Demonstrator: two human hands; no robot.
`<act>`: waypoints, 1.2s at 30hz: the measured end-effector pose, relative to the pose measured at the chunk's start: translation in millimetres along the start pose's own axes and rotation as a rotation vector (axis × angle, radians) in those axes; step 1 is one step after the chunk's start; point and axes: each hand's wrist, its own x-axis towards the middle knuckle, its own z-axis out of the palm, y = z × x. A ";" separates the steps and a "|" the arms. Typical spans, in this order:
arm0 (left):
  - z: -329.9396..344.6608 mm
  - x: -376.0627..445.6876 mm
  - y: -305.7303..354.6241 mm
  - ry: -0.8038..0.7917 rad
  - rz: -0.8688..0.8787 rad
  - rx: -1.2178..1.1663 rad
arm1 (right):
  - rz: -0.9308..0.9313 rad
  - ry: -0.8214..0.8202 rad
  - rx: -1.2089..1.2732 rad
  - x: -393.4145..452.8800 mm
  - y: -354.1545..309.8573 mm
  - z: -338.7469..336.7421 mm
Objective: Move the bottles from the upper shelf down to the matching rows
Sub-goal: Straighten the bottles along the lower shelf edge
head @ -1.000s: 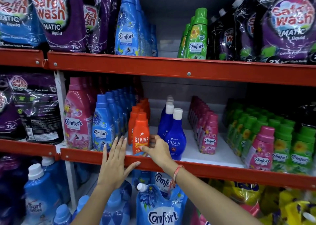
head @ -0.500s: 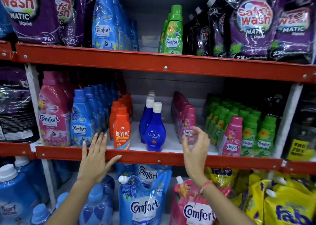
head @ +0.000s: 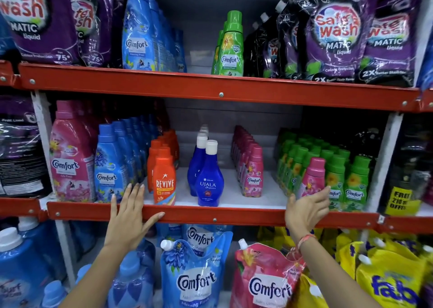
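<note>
With my left hand (head: 127, 216) flat on the shelf edge (head: 210, 216) and right hand (head: 305, 210) spread, holding nothing, I'd grip the stiff, slick, likely heavy green Comfort bottle (head: 230, 47) upstairs at its waist.

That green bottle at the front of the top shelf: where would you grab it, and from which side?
Probably around the narrow neck just under the cap of the green bottle, coming straight from the front. It stands upright at the shelf edge, with black pouches tight on its right and another green bottle behind it, so the front and the open left side are free. Neither hand holds anything now.
</note>
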 end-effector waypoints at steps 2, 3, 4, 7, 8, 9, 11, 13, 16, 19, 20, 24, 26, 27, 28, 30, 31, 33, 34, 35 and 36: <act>-0.1 0.2 0.1 -0.006 -0.001 0.003 | 0.019 0.018 -0.001 2.8 -1.2 0.0; -0.2 0.4 0.0 -0.009 -0.003 0.002 | 0.030 0.021 0.011 3.7 -2.3 -0.1; -0.2 0.5 0.1 -0.011 -0.005 0.002 | 0.042 0.014 0.032 3.6 -4.0 -0.5; -0.5 0.7 0.4 -0.014 -0.007 0.000 | 0.040 -0.033 0.084 -2.6 -13.5 0.3; -0.7 0.5 0.3 -0.019 -0.006 -0.001 | 0.024 -0.051 0.091 -7.5 -17.8 1.9; -0.9 0.2 0.4 -0.024 -0.005 -0.003 | 0.006 -0.072 0.094 -12.8 -22.3 4.0; -1.7 0.2 0.2 -0.034 -0.004 -0.006 | -0.014 -0.117 0.108 -25.9 -32.3 8.6; -2.4 0.4 -0.2 -0.039 -0.005 -0.008 | -0.023 -0.163 0.128 -38.4 -43.2 12.3; -2.6 0.7 -0.8 -0.035 -0.008 -0.014 | -0.045 -0.208 0.151 -52.5 -56.1 17.6; -1.2 0.7 -1.4 -0.031 -0.009 -0.022 | -0.049 -0.238 0.156 -60.2 -63.3 21.3; -0.4 0.5 -1.7 -0.032 -0.011 -0.026 | -0.042 -0.249 0.158 -61.9 -65.1 21.7; 1.8 0.2 -3.0 -0.008 -0.005 -0.035 | -0.032 -0.265 0.140 -65.2 -67.4 21.9; 3.3 0.0 -3.0 0.001 -0.006 -0.046 | -0.037 -0.281 0.128 -64.3 -67.2 20.8; 4.1 0.2 -2.8 -0.004 -0.009 -0.051 | -0.038 -0.293 0.124 -63.5 -67.1 19.9; 3.2 0.8 -1.8 -0.015 -0.015 -0.056 | -0.036 -0.306 0.122 -62.9 -67.4 18.5; -1.4 3.3 0.1 -0.044 -0.034 -0.074 | -0.037 -0.313 0.122 -64.2 -69.4 16.2; -4.6 4.5 1.2 -0.074 -0.052 -0.097 | -0.056 -0.290 0.123 -67.4 -71.1 15.7; -12.1 7.3 4.2 -0.152 -0.113 -0.215 | -0.155 -0.190 0.157 -79.5 -78.7 15.0; -17.7 8.3 7.5 -0.169 -0.151 -0.319 | -0.223 -0.145 0.209 -87.8 -85.1 14.2; -21.2 9.1 10.0 -0.176 -0.187 -0.429 | -0.302 -0.121 0.281 -97.3 -93.0 12.2; -27.5 8.2 14.4 -0.178 -0.216 -0.524 | -0.392 -0.116 0.359 -107.4 -101.7 9.9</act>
